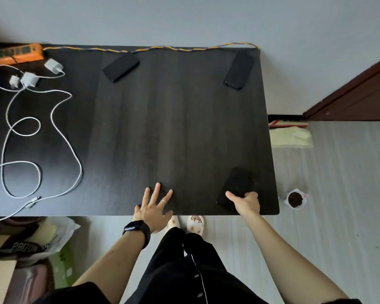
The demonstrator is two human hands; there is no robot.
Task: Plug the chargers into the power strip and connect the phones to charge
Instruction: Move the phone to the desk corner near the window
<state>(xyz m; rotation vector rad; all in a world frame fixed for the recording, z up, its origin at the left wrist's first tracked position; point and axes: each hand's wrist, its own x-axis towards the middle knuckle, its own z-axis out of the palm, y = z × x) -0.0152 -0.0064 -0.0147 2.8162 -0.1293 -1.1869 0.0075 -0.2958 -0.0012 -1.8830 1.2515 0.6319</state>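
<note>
An orange power strip (15, 53) lies at the far left corner of the dark table (162, 128). Beside it lie three white chargers (29, 79) with tangled white cables (59, 119), unplugged. Two black phones lie at the back: one at the middle (121, 66), one at the right (239, 70). A third black phone (236, 187) lies at the near right corner, and my right hand (247, 204) grips its near end, thumb on its face. My left hand (155, 207) rests spread flat on the table's near edge, holding nothing.
The strip's yellow-blue twisted cord (162, 48) runs along the table's back edge by the wall. A small cup of dark stuff (295, 199) stands on the floor right of the table. Bags and boxes (31, 249) are piled at the lower left. A brown door (360, 91) is at the right.
</note>
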